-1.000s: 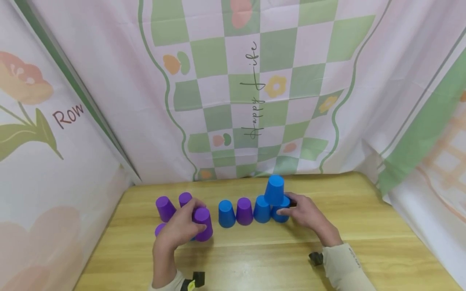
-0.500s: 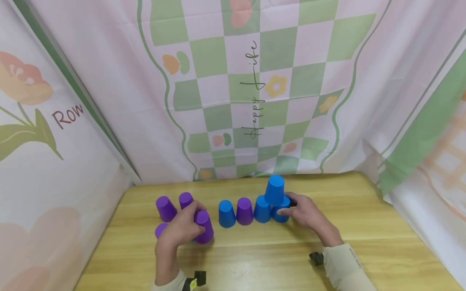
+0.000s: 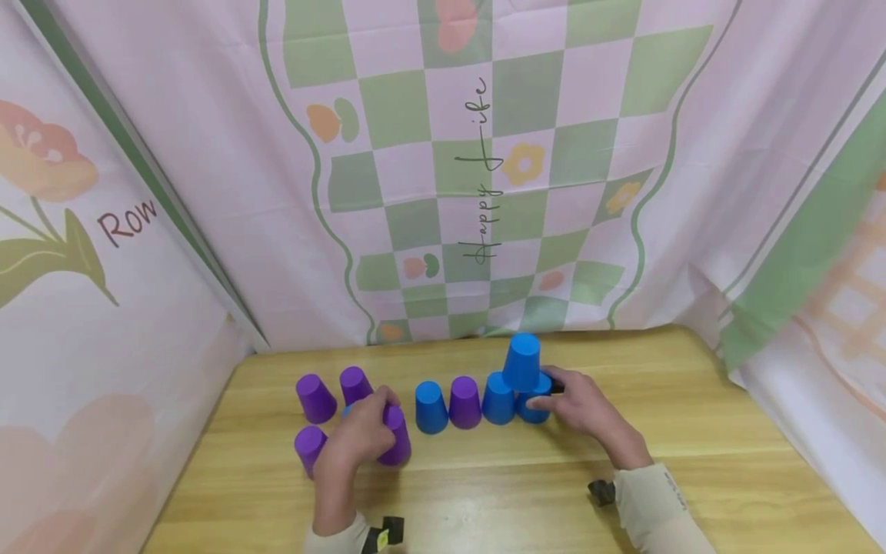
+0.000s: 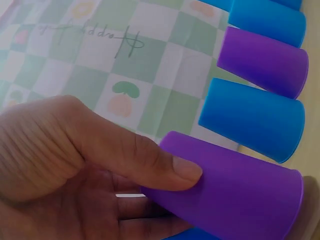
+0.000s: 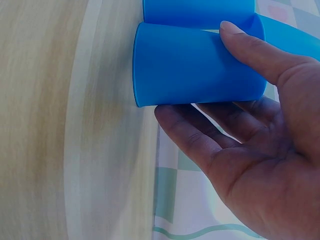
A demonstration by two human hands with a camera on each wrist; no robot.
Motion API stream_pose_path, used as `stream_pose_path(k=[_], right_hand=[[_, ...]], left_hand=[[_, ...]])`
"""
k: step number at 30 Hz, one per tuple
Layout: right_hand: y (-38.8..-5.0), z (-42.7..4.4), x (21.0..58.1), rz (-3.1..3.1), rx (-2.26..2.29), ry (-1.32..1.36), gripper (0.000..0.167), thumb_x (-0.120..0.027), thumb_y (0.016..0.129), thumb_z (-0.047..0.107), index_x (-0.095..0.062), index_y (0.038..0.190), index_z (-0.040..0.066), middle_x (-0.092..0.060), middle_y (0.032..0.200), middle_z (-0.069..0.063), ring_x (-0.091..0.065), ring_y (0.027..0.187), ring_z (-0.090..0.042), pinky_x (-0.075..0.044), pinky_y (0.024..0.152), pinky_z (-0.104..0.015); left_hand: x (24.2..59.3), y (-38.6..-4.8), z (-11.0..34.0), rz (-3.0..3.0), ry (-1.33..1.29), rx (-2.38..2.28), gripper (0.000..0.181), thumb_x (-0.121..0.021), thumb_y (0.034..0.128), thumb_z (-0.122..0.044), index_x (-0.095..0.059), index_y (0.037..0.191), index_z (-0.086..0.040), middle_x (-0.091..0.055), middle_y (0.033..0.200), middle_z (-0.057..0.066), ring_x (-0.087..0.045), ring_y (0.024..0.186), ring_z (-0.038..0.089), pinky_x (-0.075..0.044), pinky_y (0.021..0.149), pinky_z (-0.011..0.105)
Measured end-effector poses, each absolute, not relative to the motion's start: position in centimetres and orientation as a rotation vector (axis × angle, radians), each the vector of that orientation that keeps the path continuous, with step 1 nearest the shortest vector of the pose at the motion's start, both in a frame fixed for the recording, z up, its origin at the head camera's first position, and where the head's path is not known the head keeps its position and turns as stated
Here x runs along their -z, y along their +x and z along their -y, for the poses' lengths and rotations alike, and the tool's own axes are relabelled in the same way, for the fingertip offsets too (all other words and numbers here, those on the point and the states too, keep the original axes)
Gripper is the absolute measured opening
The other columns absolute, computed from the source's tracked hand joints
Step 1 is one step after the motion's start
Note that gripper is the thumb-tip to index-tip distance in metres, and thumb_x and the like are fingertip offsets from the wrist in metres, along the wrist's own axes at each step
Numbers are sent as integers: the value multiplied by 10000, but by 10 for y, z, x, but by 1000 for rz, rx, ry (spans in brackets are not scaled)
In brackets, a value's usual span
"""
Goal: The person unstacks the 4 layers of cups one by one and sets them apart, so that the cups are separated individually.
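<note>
In the head view my left hand point(image 3: 358, 435) grips an upside-down purple cup point(image 3: 397, 445). The left wrist view has the thumb point(image 4: 186, 169) across that purple cup point(image 4: 245, 187) and the fingers behind it. At the right end of a row, my right hand point(image 3: 588, 404) holds an upside-down blue cup point(image 3: 530, 413), with the thumb along one side and fingers along the other in the right wrist view. Another blue cup point(image 3: 522, 362) rests on top, bridging the held cup and its blue neighbour point(image 3: 497, 400). Leftward in the row stand a purple cup point(image 3: 464, 403) and a blue cup point(image 3: 431, 408).
Left of my left hand stand loose purple cups point(image 3: 315, 400), one point(image 3: 310, 448) partly covered by the wrist. A blue cup point(image 3: 348, 412) is mostly hidden behind that hand. The wooden table point(image 3: 484, 500) ends at a patterned curtain point(image 3: 457, 192).
My left hand has shifted slightly right and toward me with the purple cup, uncovering more of the cups behind it. The right hand and the stacked blue cup stay put.
</note>
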State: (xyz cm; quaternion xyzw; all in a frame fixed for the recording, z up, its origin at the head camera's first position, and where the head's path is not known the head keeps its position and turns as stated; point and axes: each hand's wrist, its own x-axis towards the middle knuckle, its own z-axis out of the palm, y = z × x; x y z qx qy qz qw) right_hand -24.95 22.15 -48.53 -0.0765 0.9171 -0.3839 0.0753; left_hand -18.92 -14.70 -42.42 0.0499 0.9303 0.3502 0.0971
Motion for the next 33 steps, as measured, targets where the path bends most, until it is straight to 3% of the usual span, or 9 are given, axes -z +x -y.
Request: stream_pose_path(k=[6,17,28,33], right_hand=[[-250,-222,486,-2754,1157,-244,665,-759,975,378,-540,1514,55,-608,1462,-235,-597,1301,-462,-517,1052,-665],[-250,-222,486,-2756,1151,-242,683,-757,973,395,-530,1521,55,-601,1470,-235,-590,1308,-464,-511,1054,-672],[-250,-222,485,-2748,1147,-216,680,-755,973,408,-534,1517,63,-592,1481,-235,-569,1333,-476,-493,1069,-684],[-250,-222,486,-2747,1137,-212,715,-754,971,426,-515,1531,51,-581,1490,-244,-564,1337,-482,-492,1071,-683]], left_hand=[[433,-194,141,-2754,111,-1024,393,-689,834,112,-622,1176,-70,-705,1085,123,-682,992,298,-626,859,543],[435,-196,132,-2727,40,-1009,260,-721,904,67,-609,1106,-53,-650,969,78,-618,884,254,-616,800,461],[429,-194,134,-2709,101,-1052,373,-723,872,57,-635,1225,-22,-697,1112,131,-666,1001,290,-630,862,509],[423,-190,134,-2758,113,-1060,329,-748,910,-39,-646,1222,-32,-696,1122,131,-663,1021,283,-617,901,509]])
